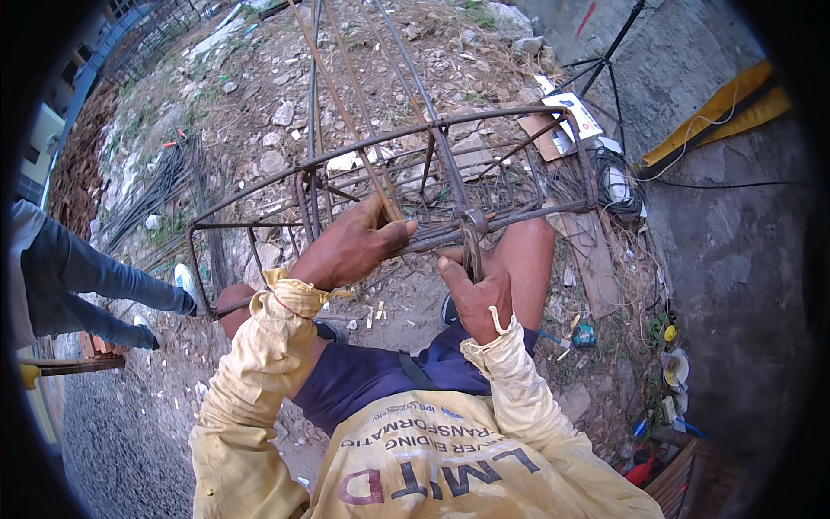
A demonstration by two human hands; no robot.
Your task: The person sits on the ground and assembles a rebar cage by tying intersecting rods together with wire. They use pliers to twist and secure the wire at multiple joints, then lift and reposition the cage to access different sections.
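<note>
A rusty rebar cage [449,164] of long bars and bent rectangular stirrups lies across in front of me, reaching away over the ground. My left hand [346,245] is closed around a thin brown bar at the cage's near side, thumb toward the right. In my right hand [484,298] are dark metal pincers [473,225], gripped by the handles. Their jaws point up and meet the near bar where the thick lengthwise bar joins it. The jaw tips are too small to make out, and my fingers hide part of the handles.
At the left stands a person in jeans [112,268], near the cage's left end. Loose thin rods [160,208] lie beyond on rubble. On the right are a wooden plank [592,259], a cable coil [616,183], a white printed box [577,117] and a grey wall [726,259].
</note>
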